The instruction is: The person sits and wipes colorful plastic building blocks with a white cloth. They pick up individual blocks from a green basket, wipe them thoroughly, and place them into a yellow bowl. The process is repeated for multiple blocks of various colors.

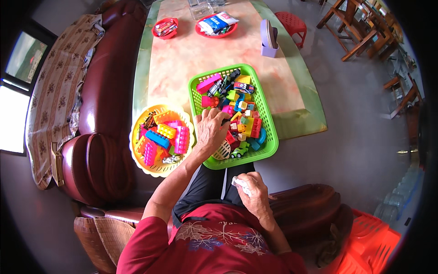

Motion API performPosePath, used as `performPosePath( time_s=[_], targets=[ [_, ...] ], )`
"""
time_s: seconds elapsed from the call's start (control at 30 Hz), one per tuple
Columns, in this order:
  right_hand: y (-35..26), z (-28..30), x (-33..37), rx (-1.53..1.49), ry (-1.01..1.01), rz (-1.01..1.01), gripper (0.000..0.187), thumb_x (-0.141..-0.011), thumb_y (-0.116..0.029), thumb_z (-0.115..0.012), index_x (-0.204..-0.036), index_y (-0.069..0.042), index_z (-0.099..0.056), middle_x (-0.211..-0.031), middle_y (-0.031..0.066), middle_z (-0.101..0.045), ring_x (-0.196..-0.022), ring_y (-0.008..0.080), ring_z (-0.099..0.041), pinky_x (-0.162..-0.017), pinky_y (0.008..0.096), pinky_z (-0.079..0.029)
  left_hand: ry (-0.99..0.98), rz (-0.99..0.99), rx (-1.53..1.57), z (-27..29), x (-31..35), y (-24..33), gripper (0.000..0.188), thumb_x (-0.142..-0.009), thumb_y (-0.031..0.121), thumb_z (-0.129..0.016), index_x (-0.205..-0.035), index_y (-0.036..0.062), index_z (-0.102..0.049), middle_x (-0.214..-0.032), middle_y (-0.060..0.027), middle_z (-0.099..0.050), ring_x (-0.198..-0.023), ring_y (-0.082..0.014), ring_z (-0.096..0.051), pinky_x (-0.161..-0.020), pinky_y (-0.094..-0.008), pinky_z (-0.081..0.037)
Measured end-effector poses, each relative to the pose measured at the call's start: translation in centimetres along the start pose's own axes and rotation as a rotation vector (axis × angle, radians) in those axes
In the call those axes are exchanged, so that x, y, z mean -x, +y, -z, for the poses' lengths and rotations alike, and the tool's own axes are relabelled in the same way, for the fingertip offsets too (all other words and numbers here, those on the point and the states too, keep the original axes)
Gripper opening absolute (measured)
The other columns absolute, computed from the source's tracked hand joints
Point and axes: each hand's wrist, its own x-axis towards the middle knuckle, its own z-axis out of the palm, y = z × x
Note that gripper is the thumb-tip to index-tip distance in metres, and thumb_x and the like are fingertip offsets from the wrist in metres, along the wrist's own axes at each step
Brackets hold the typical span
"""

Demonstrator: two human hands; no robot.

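Note:
My left hand point(212, 130) reaches into the left side of a green plastic basket point(274, 144) filled with mixed toys. Its fingers are curled down among the pieces; a small dark bit shows by the fingertips, and I cannot make out what they grip. Close to that hand lie a pink block point(227, 110) and a green toy car point(239, 150). Over my lap, my right hand point(255, 194) is closed round a crumpled white cloth point(242, 185). Left of the basket, a yellow scalloped bowl point(134, 137) holds building blocks, among them a blue block point(157, 138).
The marble-patterned table point(173, 64) carries two red baskets, one point(165, 28) with small packets and one point(214, 33) with a white-and-blue bag. A purple box point(269, 48) stands at the right. A red stool point(292, 25) is beyond it; a dark red sofa point(109, 82) lines the left.

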Motion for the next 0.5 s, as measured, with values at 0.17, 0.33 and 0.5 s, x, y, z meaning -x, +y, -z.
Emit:
performPosePath(
  time_s=[0.17, 0.33, 0.5],
  targets=[
    [1.2, 0.2, -0.2, -0.026, -0.001, 0.001, 0.029, -0.072, 0.008, -0.070, -0.096, -0.005, -0.061, -0.090, 0.0101, -0.059, -0.076, 0.0274, -0.062, -0.064, 0.0353, -0.053, 0.117, 0.112, -0.130, 0.7, -0.5, -2.2, 0.024, -0.075, 0.018, -0.072, -0.097, 0.0153, -0.063, -0.101, -0.0025, -0.059, -0.102, -0.0243, -0.052, -0.086, -0.0425, -0.036],
    [1.0, 0.1, -1.0, -0.040, -0.010, -0.001, 0.029, -0.073, 0.006, -0.070, -0.098, -0.006, -0.061, -0.088, 0.0108, -0.058, -0.075, 0.0282, -0.062, -0.062, 0.0360, -0.052, 0.145, 0.079, -0.179, 0.7, -2.5, -4.4, 0.020, -0.075, 0.021, -0.072, -0.093, 0.0162, -0.064, -0.095, -0.0008, -0.061, -0.095, -0.0225, -0.055, -0.083, -0.0414, -0.035],
    [1.2, 0.1, -1.2, -0.027, -0.014, -0.043, 0.030, -0.073, 0.005, -0.070, -0.099, -0.005, -0.060, -0.088, 0.0120, -0.058, -0.075, 0.0295, -0.062, -0.063, 0.0365, -0.052, 0.121, 0.099, -0.222, -0.8, -3.4, -4.4, 0.022, -0.077, 0.018, -0.068, -0.098, 0.0162, -0.063, -0.099, -0.0028, -0.061, -0.096, -0.0226, -0.055, -0.082, -0.0422, -0.034]
  ],
)
